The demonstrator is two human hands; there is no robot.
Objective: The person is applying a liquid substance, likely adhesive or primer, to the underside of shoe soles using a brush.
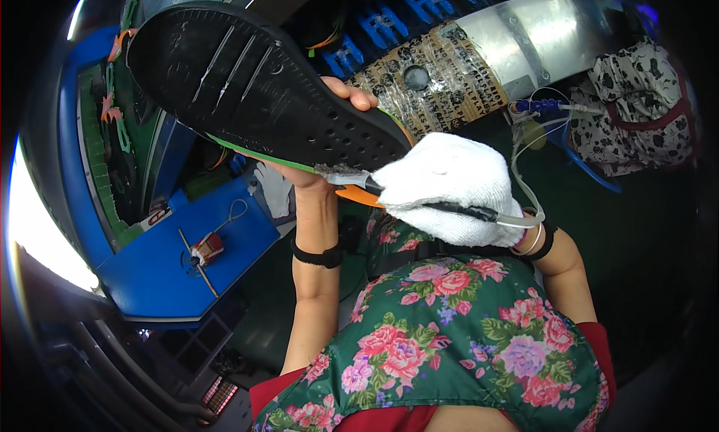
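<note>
Subject item: a black-soled shoe at eleven o'clock, raised off any surface, its sole toward the viewer and its broad end pointing to ten. The bare left hand has its grip wrapped around the narrower part, fingers over the upper edge and palm below, apparently to steady it and expose the near edge. The right hand, in a white glove, has its grip closed on a tool with a pale hose; its dark bristled tip lies at that edge, apparently touching, and the glove presumably guards against soiling. At eight o'clock, a blue surface bears a small red container and a thin stick; a loose white glove lies by its far edge. At nine to ten runs a green belt; at one, a metal duct wrapped partly in cardboard; at two, a patterned cloth bag.
</note>
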